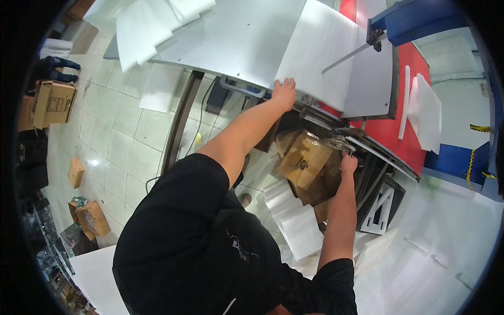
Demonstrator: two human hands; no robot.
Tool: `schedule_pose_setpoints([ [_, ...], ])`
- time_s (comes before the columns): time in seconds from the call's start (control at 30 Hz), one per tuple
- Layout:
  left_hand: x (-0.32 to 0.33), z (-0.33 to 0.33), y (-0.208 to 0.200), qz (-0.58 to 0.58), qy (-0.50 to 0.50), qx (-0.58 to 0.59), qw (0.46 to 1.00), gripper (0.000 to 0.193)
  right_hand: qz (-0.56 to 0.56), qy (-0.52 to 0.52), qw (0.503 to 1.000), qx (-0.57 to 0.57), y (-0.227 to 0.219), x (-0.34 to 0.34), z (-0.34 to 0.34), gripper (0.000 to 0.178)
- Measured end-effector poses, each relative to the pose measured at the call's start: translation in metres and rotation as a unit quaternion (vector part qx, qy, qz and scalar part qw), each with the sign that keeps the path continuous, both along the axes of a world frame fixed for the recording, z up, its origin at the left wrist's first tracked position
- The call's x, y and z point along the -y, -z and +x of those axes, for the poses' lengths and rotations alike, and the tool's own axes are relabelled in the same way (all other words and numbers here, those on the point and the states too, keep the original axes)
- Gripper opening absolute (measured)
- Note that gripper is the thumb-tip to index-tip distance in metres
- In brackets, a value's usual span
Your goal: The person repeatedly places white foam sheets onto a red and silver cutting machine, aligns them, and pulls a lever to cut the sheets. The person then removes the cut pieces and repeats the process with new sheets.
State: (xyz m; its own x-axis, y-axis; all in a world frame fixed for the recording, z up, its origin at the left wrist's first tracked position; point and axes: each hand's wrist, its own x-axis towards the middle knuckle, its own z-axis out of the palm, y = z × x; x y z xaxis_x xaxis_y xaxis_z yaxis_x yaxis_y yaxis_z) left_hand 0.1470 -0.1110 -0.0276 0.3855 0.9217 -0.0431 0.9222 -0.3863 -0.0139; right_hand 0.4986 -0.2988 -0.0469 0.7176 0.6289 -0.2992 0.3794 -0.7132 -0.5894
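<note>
A white foam sheet (317, 47) lies on the grey machine table (226, 47). My left hand (284, 94) rests at its near corner, its fingers laid over the edge. Lower and to the right, my right hand (348, 164) is closed round the handle of a metal handwheel (338, 144) below the table edge. An upright grey plate (371, 79) stands on the sheet's right side, with a red table surface (396, 113) beyond it.
Cardboard boxes (304, 160) and foam offcuts (294, 218) lie under the machine. Stacked foam sheets (139, 31) overhang the table's far left. A blue machine arm (420, 21) hangs at upper right. White foam pieces (424, 113) sit on the red surface. A cable (197, 128) trails down left.
</note>
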Motion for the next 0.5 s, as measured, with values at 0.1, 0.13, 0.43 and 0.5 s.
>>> schedule_pose_setpoints([
  [0.1, 0.007, 0.032, -0.02, -0.019, 0.025, -0.005, 0.999, 0.079, 0.053, 0.03, 0.994, 0.087, 0.025, 0.008, 0.037, 0.046],
  [0.13, 0.004, 0.032, -0.02, -0.021, 0.027, -0.003, 0.999, 0.076, 0.075, 0.03, 0.988, 0.135, 0.029, 0.008, 0.041, 0.045],
  [0.43, 0.007, 0.029, -0.012, -0.018, -0.003, -0.013, 1.0, 0.062, 0.038, -0.009, 0.998, 0.058, 0.01, -0.003, 0.021, 0.044],
  [0.5, 0.008, 0.028, -0.013, -0.019, -0.002, -0.015, 1.0, 0.063, 0.041, -0.008, 0.996, 0.075, 0.014, -0.004, 0.021, 0.044],
])
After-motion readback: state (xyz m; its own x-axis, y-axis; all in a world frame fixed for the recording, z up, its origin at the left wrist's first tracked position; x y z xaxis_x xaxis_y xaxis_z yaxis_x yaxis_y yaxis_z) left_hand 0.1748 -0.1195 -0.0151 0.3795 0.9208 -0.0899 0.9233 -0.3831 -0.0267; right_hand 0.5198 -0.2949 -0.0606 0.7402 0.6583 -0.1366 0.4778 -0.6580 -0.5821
